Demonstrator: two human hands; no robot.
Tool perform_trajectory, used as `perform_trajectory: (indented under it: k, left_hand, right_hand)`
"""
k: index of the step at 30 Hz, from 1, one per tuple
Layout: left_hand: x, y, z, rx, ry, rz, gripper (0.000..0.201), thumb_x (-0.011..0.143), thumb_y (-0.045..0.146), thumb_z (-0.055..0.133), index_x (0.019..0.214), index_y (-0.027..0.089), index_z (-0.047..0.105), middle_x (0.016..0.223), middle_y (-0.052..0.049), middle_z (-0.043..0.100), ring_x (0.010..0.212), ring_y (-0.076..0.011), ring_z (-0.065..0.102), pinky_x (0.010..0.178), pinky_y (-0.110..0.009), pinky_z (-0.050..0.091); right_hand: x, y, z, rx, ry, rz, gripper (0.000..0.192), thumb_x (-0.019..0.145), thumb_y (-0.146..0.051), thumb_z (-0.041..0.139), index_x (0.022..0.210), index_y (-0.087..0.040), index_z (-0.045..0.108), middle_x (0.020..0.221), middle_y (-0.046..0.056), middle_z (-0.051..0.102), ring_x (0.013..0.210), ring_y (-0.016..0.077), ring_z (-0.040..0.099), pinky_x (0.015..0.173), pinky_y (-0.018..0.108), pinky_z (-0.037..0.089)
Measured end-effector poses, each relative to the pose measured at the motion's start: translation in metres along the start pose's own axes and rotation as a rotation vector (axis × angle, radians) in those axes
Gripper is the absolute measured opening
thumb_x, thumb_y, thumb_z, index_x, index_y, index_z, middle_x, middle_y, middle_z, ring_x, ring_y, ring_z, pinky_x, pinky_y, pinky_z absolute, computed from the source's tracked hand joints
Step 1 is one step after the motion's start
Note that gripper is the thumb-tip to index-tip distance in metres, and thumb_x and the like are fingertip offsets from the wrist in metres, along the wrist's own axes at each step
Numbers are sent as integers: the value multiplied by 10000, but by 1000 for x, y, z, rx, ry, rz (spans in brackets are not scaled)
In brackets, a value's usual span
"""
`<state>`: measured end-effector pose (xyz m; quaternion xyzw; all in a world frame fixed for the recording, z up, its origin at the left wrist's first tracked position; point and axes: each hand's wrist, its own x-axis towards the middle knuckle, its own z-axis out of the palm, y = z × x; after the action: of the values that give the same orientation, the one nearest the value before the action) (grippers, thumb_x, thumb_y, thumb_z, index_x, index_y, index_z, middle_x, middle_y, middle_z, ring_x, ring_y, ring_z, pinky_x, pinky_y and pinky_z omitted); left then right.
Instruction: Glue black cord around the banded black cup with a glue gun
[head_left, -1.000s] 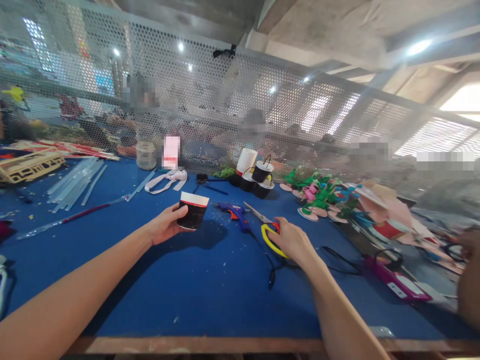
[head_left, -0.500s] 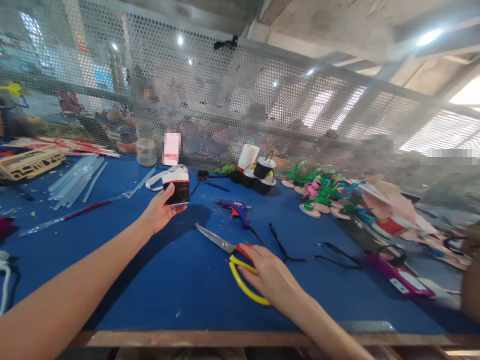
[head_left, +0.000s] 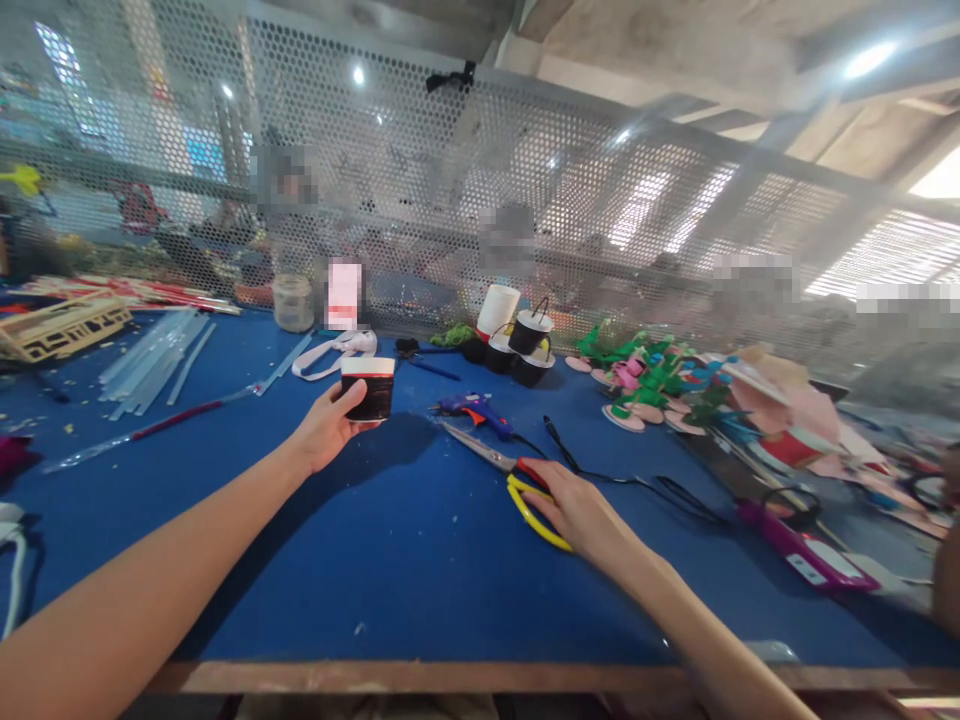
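My left hand [head_left: 330, 425] is wrapped round a small cup [head_left: 371, 392], black below with a red line and a white rim, held above the blue table. In my right hand [head_left: 574, 505] are scissors [head_left: 487, 452] with red and yellow handles, their blades together and pointing left and away from me. Just beyond the blades lies a blue glue gun [head_left: 474, 410] with an orange trigger. A white ribbon [head_left: 319, 355] is looped on the table behind the cup.
Translucent glue sticks [head_left: 154, 360] and a wooden frame [head_left: 64, 325] lie left. Several similar cups [head_left: 531, 335] stand at the back by the perforated screen [head_left: 420, 200]. Green and pink craft pieces [head_left: 637, 385] and a purple power strip [head_left: 810, 550] with a black cord are at right.
My left hand has carried the cup slightly right and nearer to me. My right hand has moved the scissors right and away, and the glue gun has shifted a little.
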<state>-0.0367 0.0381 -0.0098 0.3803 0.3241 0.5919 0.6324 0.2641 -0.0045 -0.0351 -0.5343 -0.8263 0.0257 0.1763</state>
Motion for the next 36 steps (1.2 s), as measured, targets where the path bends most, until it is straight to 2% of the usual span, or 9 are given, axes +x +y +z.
perform_trajectory:
  k: [6, 9, 12, 15, 19, 24, 27, 30, 36]
  left_hand:
    - [-2, -1, 1, 43, -14, 21, 338, 614, 321, 680, 880, 138, 578, 785, -57, 647, 683, -163, 585, 642, -298, 458]
    - [-3, -2, 3, 126, -32, 57, 375, 611, 319, 675, 922, 145, 555, 849, -65, 633, 762, -189, 583, 700, -326, 450]
    - [-8, -4, 7, 368, -57, 119, 458, 561, 289, 706, 961, 152, 531, 916, -64, 606, 868, -216, 552, 780, -351, 420]
    - [-17, -7, 14, 672, -127, 201, 570, 504, 268, 738, 1013, 168, 501, 967, -64, 587, 911, -236, 523, 811, -359, 394]
    - [-30, -9, 24, 913, -218, 289, 568, 508, 311, 731, 1014, 178, 508, 938, -63, 602, 847, -239, 539, 744, -334, 407]
    - [-35, -4, 30, 993, -208, 350, 524, 534, 348, 711, 991, 169, 526, 904, -71, 617, 800, -225, 552, 703, -317, 410]
    - [-33, -1, 30, 987, -137, 426, 385, 612, 341, 658, 945, 181, 550, 872, -60, 620, 799, -210, 556, 727, -313, 407]
    - [-32, 1, 31, 1078, -90, 473, 192, 712, 335, 558, 819, 178, 585, 747, -35, 623, 677, -173, 557, 636, -268, 411]
    - [-38, -1, 33, 1241, -389, 533, 264, 789, 286, 446, 615, 176, 612, 558, -23, 596, 542, -134, 540, 548, -222, 390]
  right_hand:
    - [-26, -13, 2, 41, 16, -34, 319, 752, -207, 460, 1061, -190, 532, 1014, 108, 610, 923, 224, 577, 789, 383, 467]
    - [-22, -13, -7, 20, 0, -25, 266, 734, -205, 480, 977, -191, 588, 976, 108, 625, 904, 240, 578, 784, 402, 463]
    - [-5, -25, -22, 110, -5, 17, 212, 752, -283, 490, 893, -189, 617, 926, 102, 629, 883, 243, 573, 785, 416, 449]
    - [20, -54, -29, 446, 0, 109, 550, 694, -383, 568, 1178, -158, 438, 1019, 115, 583, 842, 212, 579, 723, 380, 480]
    - [48, -90, -18, 813, -61, -5, 836, 590, -385, 668, 1291, -181, 260, 1234, 130, 434, 1033, 213, 496, 817, 358, 442]
    - [57, -92, 0, 888, 39, 75, 668, 631, -358, 631, 1218, -164, 379, 1155, 116, 503, 1007, 215, 519, 833, 368, 427]
    - [55, -79, 4, 913, 127, 156, 588, 625, -351, 635, 1160, -193, 450, 1106, 85, 547, 998, 221, 524, 819, 376, 435]
    - [55, -73, 4, 977, 199, 224, 554, 626, -352, 631, 1135, -201, 471, 1063, 72, 577, 973, 217, 539, 807, 373, 444]
    - [60, -75, -4, 1339, 295, 331, 480, 640, -351, 627, 1059, -162, 490, 1057, 79, 574, 941, 198, 549, 811, 365, 446]
